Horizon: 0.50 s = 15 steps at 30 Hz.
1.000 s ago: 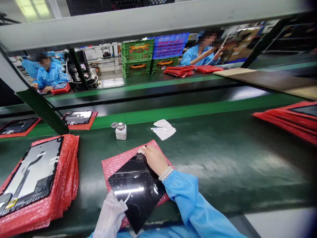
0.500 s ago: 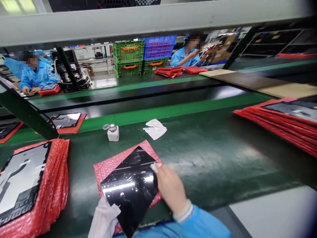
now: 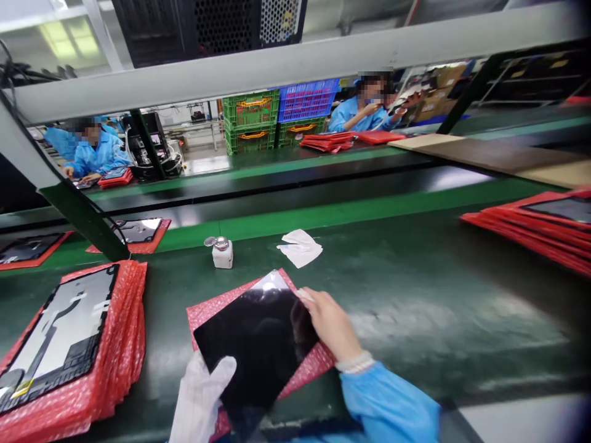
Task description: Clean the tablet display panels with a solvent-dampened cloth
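Directions are read from the panel, twelve pointing away from the wearer.

Panel (image 3: 258,344): one, black, glossy; at centre, over the counter (image 3: 415,295), tilted in plan, its near end at six.
Bubble wrap (image 3: 311,369): one piece, red, under the panel, showing at ten, twelve and four.
Left hand (image 3: 196,387): white-gloved, at eight; gripping the panel's edge, thumb on the face, fingers hidden.
Right hand (image 3: 333,321): bare, at three; fingertips pinching a white wipe (image 3: 305,295) at the panel's edge.
Bottle (image 3: 223,257): small, white, metal top, lid (image 3: 210,242) flipped back towards nine; stands upright at eleven; contents cannot be seen.
Cloth (image 3: 302,251): white, creased, flat at one.
Left stack (image 3: 122,344): red bubble wrap in layers, at nine; on top, a grey plate (image 3: 64,320) with black border.
Right stack (image 3: 517,227): red layers, between two and three; a plate on top, cut off by the view.
Green crates (image 3: 250,111): slatted, orange handles, far off at twelve.
Blue crate (image 3: 308,101): upon a green one; red contents show through its slats.
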Available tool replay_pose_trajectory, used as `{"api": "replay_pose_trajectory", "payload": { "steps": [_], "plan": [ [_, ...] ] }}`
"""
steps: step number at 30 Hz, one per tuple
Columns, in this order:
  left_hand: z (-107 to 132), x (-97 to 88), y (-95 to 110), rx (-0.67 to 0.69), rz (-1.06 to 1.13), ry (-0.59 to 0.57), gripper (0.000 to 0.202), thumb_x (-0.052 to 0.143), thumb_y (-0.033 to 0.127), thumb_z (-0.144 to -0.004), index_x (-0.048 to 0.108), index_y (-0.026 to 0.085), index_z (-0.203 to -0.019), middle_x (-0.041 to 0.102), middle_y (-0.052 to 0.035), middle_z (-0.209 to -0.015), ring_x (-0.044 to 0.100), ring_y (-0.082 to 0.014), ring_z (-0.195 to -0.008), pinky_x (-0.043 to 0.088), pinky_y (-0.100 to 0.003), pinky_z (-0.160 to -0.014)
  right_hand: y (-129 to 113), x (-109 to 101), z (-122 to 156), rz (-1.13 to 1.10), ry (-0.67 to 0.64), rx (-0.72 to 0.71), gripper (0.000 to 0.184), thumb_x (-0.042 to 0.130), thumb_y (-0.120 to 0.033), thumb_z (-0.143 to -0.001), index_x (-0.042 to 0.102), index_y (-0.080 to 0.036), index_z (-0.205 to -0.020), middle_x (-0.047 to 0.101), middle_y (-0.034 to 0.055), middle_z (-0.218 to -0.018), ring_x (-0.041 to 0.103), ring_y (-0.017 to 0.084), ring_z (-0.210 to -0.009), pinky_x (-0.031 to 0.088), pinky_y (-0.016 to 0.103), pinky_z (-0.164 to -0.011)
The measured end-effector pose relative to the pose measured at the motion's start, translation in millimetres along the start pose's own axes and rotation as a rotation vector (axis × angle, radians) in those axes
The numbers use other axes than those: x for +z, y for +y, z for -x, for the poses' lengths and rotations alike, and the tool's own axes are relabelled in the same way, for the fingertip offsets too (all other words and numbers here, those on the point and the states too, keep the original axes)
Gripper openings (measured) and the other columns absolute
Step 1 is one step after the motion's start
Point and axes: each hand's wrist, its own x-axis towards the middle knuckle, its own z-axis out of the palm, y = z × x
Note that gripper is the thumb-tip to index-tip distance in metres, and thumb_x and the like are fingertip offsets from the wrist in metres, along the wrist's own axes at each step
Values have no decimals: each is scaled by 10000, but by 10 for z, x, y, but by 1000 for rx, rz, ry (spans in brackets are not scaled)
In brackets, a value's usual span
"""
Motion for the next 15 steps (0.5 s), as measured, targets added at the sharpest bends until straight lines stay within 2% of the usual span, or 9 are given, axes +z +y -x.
{"api": "replay_pose_trajectory", "payload": {
  "steps": [3,5,7,9,10,11,13,14,15],
  "plan": [
    [-81,-188,59,393,-133,-5,369,407,287,-890,545,202,-1222,704,-58,-1080,674,-200,-950,581,-303,-801,341,-270,54,-358,133,293,442,462,-466,-837,611,-126,-1077,660,109,-931,610,233,-809,481,334,-686],
    [-170,-273,22,575,-227,-63,343,431,256,-877,583,251,-1185,683,-26,-1130,647,-181,-1014,546,-305,-888,428,-354,110,-542,144,419,484,526,-527,-779,621,-125,-1033,668,86,-850,607,222,-737,478,316,-627],
    [-248,-296,-67,749,-420,-120,387,428,184,-869,549,295,-1219,626,15,-1228,591,-151,-1108,485,-300,-977,431,-355,152,-552,97,415,452,545,-530,-755,637,-135,-956,670,79,-837,602,230,-765,477,323,-668],
    [-287,-260,-187,863,-666,-67,473,373,101,-867,481,304,-1281,590,26,-1275,555,-126,-1152,455,-288,-1002,377,-297,182,-428,39,326,403,511,-501,-769,643,-145,-906,669,97,-907,591,253,-862,464,352,-776],
    [-289,-230,-252,845,-769,30,485,355,89,-866,464,285,-1296,596,8,-1268,554,-131,-1153,459,-289,-991,332,-259,194,-334,12,270,387,477,-477,-786,643,-145,-894,659,116,-959,577,266,-916,444,373,-829],
    [-281,-199,-316,754,-840,164,465,370,114,-863,467,254,-1296,606,-23,-1252,550,-158,-1159,462,-312,-984,275,-222,204,-234,-21,212,372,442,-445,-803,642,-144,-892,643,135,-1015,557,277,-969,418,391,-875],
    [-250,-152,-430,465,-918,434,424,449,240,-842,514,180,-1256,615,-109,-1218,528,-259,-1180,454,-410,-976,130,-160,212,-30,-106,128,331,393,-373,-829,636,-156,-884,613,146,-1084,523,286,-1021,379,408,-910],
    [-234,-139,-473,322,-930,506,430,487,309,-816,557,147,-1209,611,-150,-1207,506,-316,-1192,438,-469,-972,48,-139,207,61,-155,107,313,374,-342,-842,631,-168,-881,616,139,-1067,524,283,-1004,379,405,-892],
    [-221,-134,-504,210,-924,519,427,514,360,-788,611,128,-1133,605,-178,-1203,481,-363,-1203,419,-515,-969,-36,-124,195,142,-207,98,299,356,-315,-854,622,-181,-877,628,128,-1012,535,276,-959,387,396,-858]
  ]
}}
